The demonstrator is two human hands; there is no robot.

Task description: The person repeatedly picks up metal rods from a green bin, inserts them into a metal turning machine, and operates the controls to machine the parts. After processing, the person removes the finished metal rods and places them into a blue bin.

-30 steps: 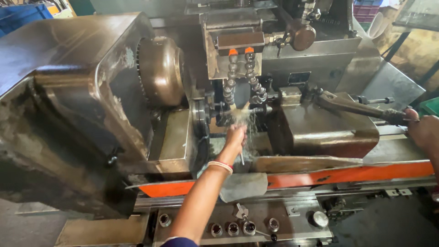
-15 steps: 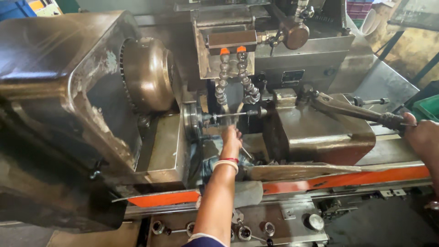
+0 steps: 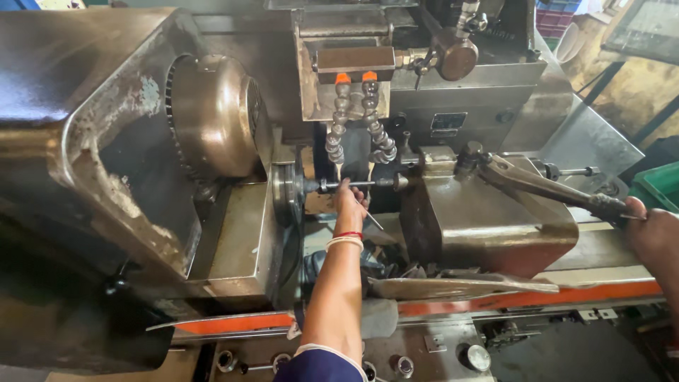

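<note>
My left hand (image 3: 349, 201) reaches into the middle of an oily grey machine and closes on a thin metal rod (image 3: 353, 184) that lies level between the round chuck (image 3: 286, 192) on the left and the tailstock block (image 3: 481, 212) on the right. A red and white bangle sits on that wrist. My right hand (image 3: 654, 237) grips the dark end of a long lever handle (image 3: 548, 187) at the right edge. Two segmented coolant hoses (image 3: 353, 117) with orange collars hang just above the rod.
A large round housing (image 3: 212, 117) fills the left. An orange strip (image 3: 523, 301) runs along the machine's front rail, with knobs and buttons (image 3: 474, 356) below. A green crate (image 3: 658, 185) stands at the far right. A metal tray plate (image 3: 460, 286) juts out under the tailstock.
My left hand has moved up from below the rod and taken hold of it. The spray of coolant seen a second ago has stopped. The view has drawn nearer.
</note>
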